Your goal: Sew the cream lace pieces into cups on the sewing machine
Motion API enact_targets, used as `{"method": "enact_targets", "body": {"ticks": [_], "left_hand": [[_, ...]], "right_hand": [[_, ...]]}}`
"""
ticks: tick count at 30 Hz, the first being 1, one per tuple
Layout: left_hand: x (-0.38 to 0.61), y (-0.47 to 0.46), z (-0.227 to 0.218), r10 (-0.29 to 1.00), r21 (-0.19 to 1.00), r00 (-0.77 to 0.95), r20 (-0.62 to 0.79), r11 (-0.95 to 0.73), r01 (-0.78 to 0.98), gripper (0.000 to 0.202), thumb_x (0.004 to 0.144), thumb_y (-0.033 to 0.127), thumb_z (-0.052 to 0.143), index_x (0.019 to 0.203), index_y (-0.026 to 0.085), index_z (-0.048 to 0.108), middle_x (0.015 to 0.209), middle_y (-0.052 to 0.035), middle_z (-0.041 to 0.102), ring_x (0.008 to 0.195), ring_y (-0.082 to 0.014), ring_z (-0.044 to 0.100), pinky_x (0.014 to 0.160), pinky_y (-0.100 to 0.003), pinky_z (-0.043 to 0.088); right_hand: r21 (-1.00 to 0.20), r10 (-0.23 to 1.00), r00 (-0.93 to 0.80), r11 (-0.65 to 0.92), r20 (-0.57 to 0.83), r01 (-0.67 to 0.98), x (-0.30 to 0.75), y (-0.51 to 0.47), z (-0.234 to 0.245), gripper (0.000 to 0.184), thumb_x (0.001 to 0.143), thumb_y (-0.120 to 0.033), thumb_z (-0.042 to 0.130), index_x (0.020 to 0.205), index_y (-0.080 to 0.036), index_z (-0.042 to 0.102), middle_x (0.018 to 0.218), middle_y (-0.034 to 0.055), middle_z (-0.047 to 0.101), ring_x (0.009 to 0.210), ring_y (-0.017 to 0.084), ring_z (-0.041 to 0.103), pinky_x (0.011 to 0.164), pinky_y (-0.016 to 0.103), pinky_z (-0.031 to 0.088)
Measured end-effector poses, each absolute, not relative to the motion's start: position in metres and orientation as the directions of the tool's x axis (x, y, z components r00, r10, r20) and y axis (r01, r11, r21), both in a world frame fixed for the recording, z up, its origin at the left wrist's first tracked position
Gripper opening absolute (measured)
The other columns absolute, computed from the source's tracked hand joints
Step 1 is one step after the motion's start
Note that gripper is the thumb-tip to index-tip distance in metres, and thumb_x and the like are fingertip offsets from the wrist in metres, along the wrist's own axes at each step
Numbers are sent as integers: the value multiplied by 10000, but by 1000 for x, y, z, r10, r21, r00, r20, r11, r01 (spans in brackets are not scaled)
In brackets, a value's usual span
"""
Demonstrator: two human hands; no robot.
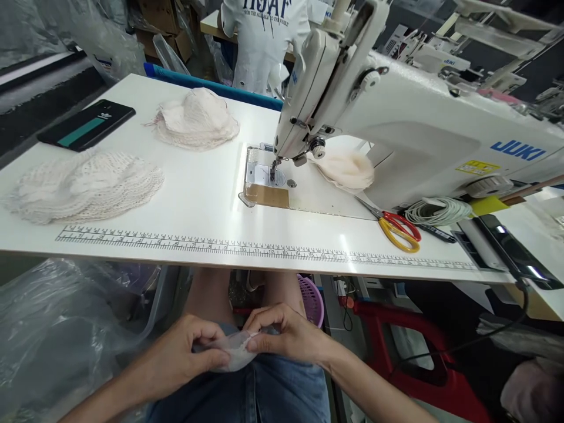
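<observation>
Above my lap, a small piece of sheer white fabric [237, 351] is stretched between my two hands. My left hand [191, 346] pinches its left side between thumb and fingers. At the fabric's right edge, my right hand [282, 335] grips it, thumb on top and fingers curled behind. On the table, a stack of cream lace pieces [83, 185] lies at the left, and a stack of pale cloth pieces [198, 119] sits farther back. A round peach fabric piece [346, 169] rests beneath the arm of the sewing machine [414, 111].
Red-and-yellow scissors [399, 229] and a coil of pale cord [438, 210] lie right of the needle. A black phone [88, 125] is at the far left. A printed ruler [264, 249] runs along the table's front edge. Another person [264, 44] is behind the table.
</observation>
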State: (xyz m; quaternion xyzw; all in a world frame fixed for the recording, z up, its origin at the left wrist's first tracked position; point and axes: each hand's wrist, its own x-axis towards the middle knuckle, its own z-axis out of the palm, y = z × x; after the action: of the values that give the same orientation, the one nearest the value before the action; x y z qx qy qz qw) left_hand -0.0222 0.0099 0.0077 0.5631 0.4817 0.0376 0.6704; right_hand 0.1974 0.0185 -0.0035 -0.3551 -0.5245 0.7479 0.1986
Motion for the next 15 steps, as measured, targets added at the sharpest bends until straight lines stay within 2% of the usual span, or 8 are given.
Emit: {"method": "enact_targets", "body": {"ticks": [4,9,12,15], "left_hand": [[-27,15,11,615,816,540,-574,381,434,189,739,297,605,656,138,664,576,34,548,586,-118,473,545,-199,315],[-41,22,30,670,847,522,-528,377,374,192,727,311,633,636,146,667,550,39,514,563,-107,434,533,-203,310],[-63,28,39,678,873,553,-484,419,251,259,700,421,667,651,167,682,537,28,520,537,-117,438,509,-215,330],[-87,32,32,742,911,560,-369,408,59,382,561,535,749,727,195,692,626,-6,604,623,-179,537,591,-268,430]], "right_hand": [[-921,627,-697,-369,-348,129,194,28,5,261,779,-397,662,837,-146,709,721,13,615,666,110,531,638,227,418],[-924,636,-684,-347,-358,161,180,44,24,257,781,-391,664,806,-137,697,678,3,589,608,89,488,567,200,389],[-923,622,-704,-362,-342,129,165,61,52,252,773,-376,676,793,-125,683,675,1,585,587,76,481,574,198,396],[-942,639,-724,-331,-262,49,147,86,82,244,771,-365,681,777,-121,672,713,12,596,625,85,510,615,212,415]]}}
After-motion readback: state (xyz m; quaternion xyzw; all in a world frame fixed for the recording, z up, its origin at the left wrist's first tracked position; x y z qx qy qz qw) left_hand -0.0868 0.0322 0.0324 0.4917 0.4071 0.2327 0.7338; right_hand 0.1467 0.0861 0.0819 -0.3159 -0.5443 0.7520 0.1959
